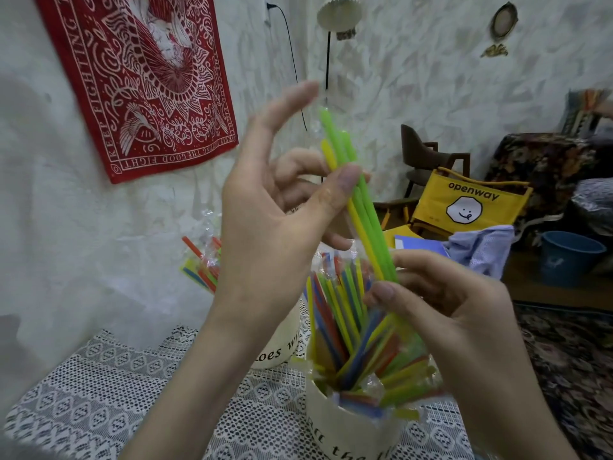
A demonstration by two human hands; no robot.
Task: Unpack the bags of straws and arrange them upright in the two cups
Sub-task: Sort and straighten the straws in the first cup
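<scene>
well, the job looks to be somewhere past the middle. the near cup (345, 426), white with black lettering, stands on the lace tablecloth (99, 386) already crowded with straws in red, blue, yellow and green (341, 330), most of them leaning rather than standing straight. a second cup (282, 346) sits just behind it, mostly hidden by the left forearm, so i cannot tell what it holds. further back by the wall lies a clear bag of straws (205, 257) not yet emptied, so that much is still to do.

the left hand (272, 220) is up in front of the wall, thumb pressed against a small bunch of green and yellow straws (358, 200), pinching it against fingers i mostly can't see; the forefinger sticks out free above. the right hand (444, 303) pinches the same bunch lower down, thumb on top, just over the near cup's mouth.

the bunch is held in the air above the near cup, its long axis steep but tilted: lower ends down and to the right by the right hand, upper ends pointing up and left toward the wall lamp (338, 14). i'd guess they go down into the cup next.
</scene>
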